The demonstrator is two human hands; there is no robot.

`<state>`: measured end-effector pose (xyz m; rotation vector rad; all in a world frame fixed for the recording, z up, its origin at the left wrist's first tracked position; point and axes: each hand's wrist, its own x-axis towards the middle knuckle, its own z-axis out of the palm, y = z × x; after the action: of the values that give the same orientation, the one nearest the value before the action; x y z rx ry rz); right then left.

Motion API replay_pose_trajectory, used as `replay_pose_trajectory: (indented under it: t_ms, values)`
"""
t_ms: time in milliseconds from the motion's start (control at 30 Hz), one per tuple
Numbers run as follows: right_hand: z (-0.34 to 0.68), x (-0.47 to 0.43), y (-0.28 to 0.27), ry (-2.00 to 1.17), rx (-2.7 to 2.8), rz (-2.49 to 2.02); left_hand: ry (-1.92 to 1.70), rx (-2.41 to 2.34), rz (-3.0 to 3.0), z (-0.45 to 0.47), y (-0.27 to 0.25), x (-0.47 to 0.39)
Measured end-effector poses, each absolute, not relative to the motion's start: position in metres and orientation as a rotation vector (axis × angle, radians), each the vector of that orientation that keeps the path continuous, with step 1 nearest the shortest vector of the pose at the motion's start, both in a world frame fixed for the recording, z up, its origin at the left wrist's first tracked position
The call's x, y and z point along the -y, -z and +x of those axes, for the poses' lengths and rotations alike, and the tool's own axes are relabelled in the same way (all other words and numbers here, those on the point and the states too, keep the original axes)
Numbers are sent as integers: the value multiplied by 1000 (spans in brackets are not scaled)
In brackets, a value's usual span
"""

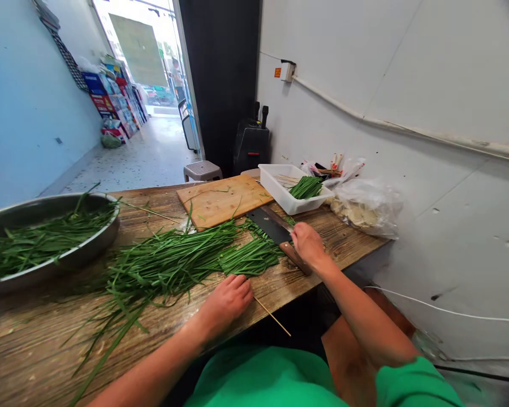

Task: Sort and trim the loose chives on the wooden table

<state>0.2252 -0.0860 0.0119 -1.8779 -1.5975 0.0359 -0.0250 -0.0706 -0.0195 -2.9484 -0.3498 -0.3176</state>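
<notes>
On the wooden table [8, 339], part of the greens seems to be sorted. One neat bunch [306, 187] is already parked in the white tub [280, 192] alongside some sticks [285, 180], and a shorter bunch [250, 257] is laid beside the knife [271, 227]. Plenty looks left though: a long pile [165, 263] is spread out, and the metal bowl [104, 240] is well stocked too. Bent fingers are rested at the shorter bunch by the left hand [227, 298], a loose stick [274, 316] poking out (whether it's gripped can't be told). The right hand [309, 246] is curled by the knife; its hold can't be made out.
</notes>
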Motion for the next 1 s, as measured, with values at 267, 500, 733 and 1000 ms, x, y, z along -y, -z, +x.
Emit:
replay_pose_trajectory:
  t_ms: [267, 500, 733, 1000]
  values:
    - [134, 183, 11, -57, 2169, -1979, 593, 376, -2865, -22, 20, 67]
    - [180, 171, -23, -154, 1689, -1732, 1360, 1001, -2610, -25, -18, 60]
    - [217, 171, -64, -506, 1387, -1511, 1762, 1400, -2996, -15, -50, 12]
    - [224, 174, -70, -1051, 1110, -1132, 1535, 1010, -4316, 16, -78, 2]
